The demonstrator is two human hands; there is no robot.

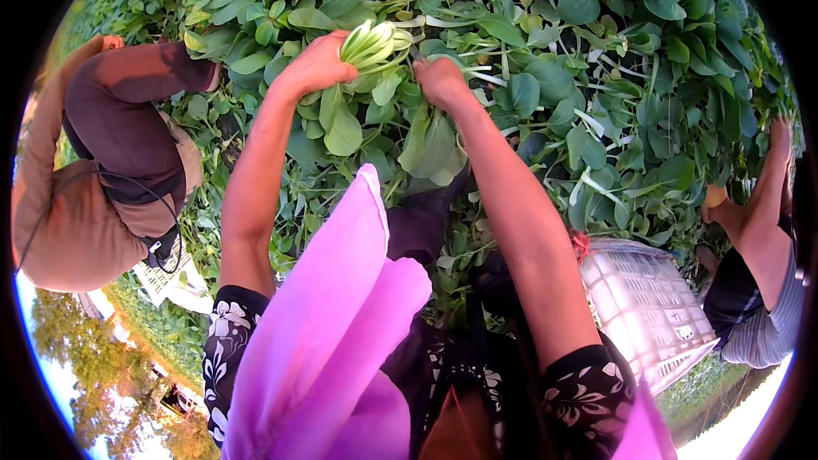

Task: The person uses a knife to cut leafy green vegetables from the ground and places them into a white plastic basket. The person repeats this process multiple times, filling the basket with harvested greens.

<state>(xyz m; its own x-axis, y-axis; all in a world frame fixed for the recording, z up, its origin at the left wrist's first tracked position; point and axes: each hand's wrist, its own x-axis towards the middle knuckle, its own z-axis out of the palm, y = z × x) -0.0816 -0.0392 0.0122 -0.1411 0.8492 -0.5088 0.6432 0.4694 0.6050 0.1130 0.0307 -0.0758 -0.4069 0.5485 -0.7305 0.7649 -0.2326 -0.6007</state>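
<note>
My left hand [319,64] is closed around a bunch of leafy greens [374,46], its pale green stem ends pointing up and to the right. Broad leaves of that bunch hang below the fist. Just right of the stems, my right hand [442,82] has its fingers curled down among the plants. Large leaves [436,144] droop beneath its wrist; whether the fingers grip them is hidden. Both hands are low over a dense bed of leafy green plants [524,92]. Cut pale stalks [597,184] lie scattered on the leaves to the right.
A white plastic crate [648,306] with red ties stands by my right elbow. One person [96,204] crouches at the left, near another pale crate [163,271]. A second person [760,287] squats at the far right. Pink cloth [332,332] hangs in front of me.
</note>
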